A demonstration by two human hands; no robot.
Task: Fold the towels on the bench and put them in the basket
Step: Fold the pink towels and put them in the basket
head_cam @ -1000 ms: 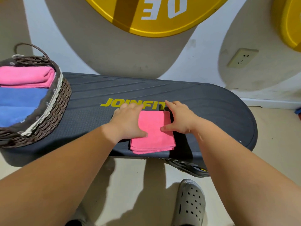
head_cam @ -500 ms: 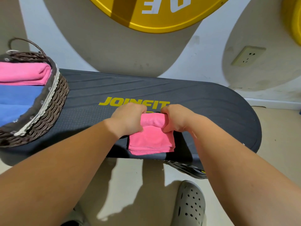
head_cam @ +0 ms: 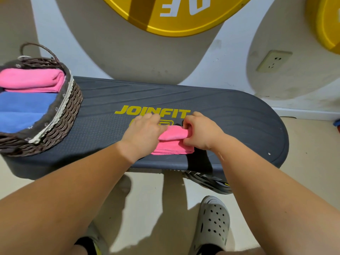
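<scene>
- Your left hand (head_cam: pixel 145 129) and right hand (head_cam: pixel 200 131) pinch the pink towel (head_cam: pixel 173 143); uneven pulling could skew its fold.
- A loose carry to the basket (head_cam: pixel 60 111) may unfold it.

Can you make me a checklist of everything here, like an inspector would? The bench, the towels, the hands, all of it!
Surface: dark bench, with the basket standing on its left end.
Job's things: pink towel, partly folded, lies near the bench's front edge; the basket holds a second pink towel and a blue towel, both folded.
Clutter: dark object under the bench's front edge, cannot tell what it is.
Hands: left hand and right hand each grip the pink towel's folded-over edge.
Cables: nothing seen.
Surroundings: wall socket, yellow disc on the wall, grey shoe on the floor.
</scene>
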